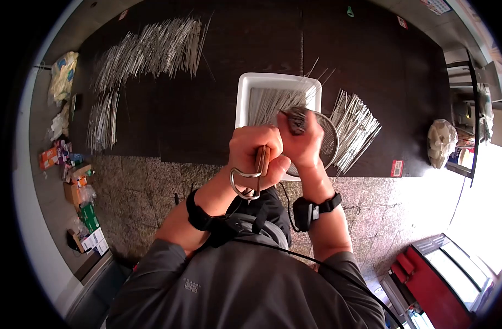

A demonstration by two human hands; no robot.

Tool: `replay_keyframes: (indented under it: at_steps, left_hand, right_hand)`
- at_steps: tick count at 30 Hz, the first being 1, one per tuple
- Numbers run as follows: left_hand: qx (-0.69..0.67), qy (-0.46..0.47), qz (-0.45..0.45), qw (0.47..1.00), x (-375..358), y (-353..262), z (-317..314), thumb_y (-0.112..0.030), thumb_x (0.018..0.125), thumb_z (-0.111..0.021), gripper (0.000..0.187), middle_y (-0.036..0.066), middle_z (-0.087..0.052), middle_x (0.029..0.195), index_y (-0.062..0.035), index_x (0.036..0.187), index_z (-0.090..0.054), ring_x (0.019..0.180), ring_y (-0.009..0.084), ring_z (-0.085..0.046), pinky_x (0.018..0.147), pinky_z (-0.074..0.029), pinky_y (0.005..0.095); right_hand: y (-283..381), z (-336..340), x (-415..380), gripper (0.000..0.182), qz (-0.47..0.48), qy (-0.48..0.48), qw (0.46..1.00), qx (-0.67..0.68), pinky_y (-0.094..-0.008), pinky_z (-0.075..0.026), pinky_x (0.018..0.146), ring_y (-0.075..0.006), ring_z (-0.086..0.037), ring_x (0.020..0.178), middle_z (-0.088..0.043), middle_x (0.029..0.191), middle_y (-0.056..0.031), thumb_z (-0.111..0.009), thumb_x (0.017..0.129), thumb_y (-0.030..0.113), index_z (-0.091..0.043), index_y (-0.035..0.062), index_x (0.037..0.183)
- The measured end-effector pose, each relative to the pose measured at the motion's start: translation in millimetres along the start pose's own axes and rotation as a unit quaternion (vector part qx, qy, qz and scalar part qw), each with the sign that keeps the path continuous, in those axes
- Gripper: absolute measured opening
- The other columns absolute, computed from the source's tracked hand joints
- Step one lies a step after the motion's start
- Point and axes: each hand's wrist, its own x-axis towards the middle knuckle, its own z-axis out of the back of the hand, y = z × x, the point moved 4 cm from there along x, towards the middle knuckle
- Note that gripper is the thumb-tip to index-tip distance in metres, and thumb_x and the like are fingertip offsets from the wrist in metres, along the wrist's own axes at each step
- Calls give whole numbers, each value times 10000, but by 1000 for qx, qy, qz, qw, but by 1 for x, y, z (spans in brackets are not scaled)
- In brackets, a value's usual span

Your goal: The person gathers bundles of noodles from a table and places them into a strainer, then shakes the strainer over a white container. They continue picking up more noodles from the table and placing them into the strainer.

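My left hand (257,151) is wrapped round a wooden handle (263,159) with a bent metal loop at its near end. Just to the right, my right hand (304,140) grips a dark, bristly bundle (297,120) whose exact nature I cannot make out. Beneath both hands, a round mesh strainer (330,137) overlaps the right side of a white tray (243,98). Thin metal sticks (273,101) lie inside the tray, a few poking past its far right corner. My hands hide part of the strainer and the tray's near side.
More thin sticks (358,131) lie right of the tray on the dark table (223,44). A long spread of sticks (152,49) covers the table's far left, with another pile (103,120) nearer. A plastic bag (442,143) sits at the right edge.
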Motion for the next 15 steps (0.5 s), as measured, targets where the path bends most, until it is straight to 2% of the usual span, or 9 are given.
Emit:
replay_keyframes:
  at_steps: [2,4,5,6,8,9,12,13,15]
  left_hand:
    - [28,-14,-10,999,0,0,5,-77,762,-599,221,36,-448,559,-36,636,-422,494,149,-429,506,-374,283]
    - [3,-70,53,996,-7,5,12,-77,756,-567,179,34,-457,558,-35,644,-434,495,137,-414,501,-364,285]
    - [-18,-85,57,995,-6,7,14,-95,768,-566,189,35,-462,558,-38,645,-434,496,134,-415,505,-358,286]
    - [-39,-99,62,992,-6,8,15,-112,779,-564,199,37,-467,558,-41,646,-434,497,131,-415,510,-351,286]
    - [-43,-110,63,991,-8,10,15,-124,789,-565,212,38,-469,557,-45,645,-431,497,130,-416,517,-349,286]
    - [-47,-116,66,990,-9,12,15,-136,799,-567,225,40,-472,557,-49,644,-429,497,129,-417,524,-347,286]
    - [-57,-105,50,992,-9,10,12,-146,805,-579,244,32,-462,554,-49,642,-425,498,129,-417,532,-351,289]
    - [-57,-105,53,991,-9,10,11,-146,805,-579,244,32,-462,554,-49,642,-425,498,129,-417,532,-351,289]
    - [-62,-98,52,992,-7,9,7,-123,790,-578,232,27,-458,556,-46,636,-422,499,131,-417,530,-350,290]
  right_hand:
    - [-28,6,-14,220,-30,-25,993,110,-297,-515,639,-218,-644,702,-641,806,-128,-701,749,11,-582,8,935]
    - [-10,25,-16,140,-56,-71,979,185,-258,-504,661,-134,-622,733,-647,830,-85,-651,823,-7,-574,-2,939]
    - [-3,34,-14,117,-26,-91,972,216,-252,-498,701,-128,-608,790,-638,872,-75,-618,852,-16,-562,-13,955]
    - [-8,39,-14,176,-16,-89,964,251,-289,-495,802,-157,-611,849,-626,904,-102,-621,842,-21,-537,-16,997]
    - [-14,48,-15,226,-27,-124,952,279,-336,-471,897,-177,-615,890,-615,931,-101,-609,835,-36,-517,-9,1039]
    - [-21,49,-18,305,-43,-102,945,307,-390,-416,984,-204,-609,950,-612,987,-111,-607,830,-26,-471,-12,1102]
    - [-28,50,-23,372,-6,-92,939,330,-403,-378,1016,-220,-587,1011,-604,1021,-110,-619,825,-6,-431,-22,1146]
    - [-26,50,-24,437,-21,-93,942,321,-407,-335,1044,-221,-562,1053,-597,1022,-99,-636,820,16,-392,-26,1181]
    - [-23,46,-25,388,-27,-105,941,319,-385,-376,1001,-208,-572,1015,-598,997,-94,-624,829,9,-419,-27,1156]
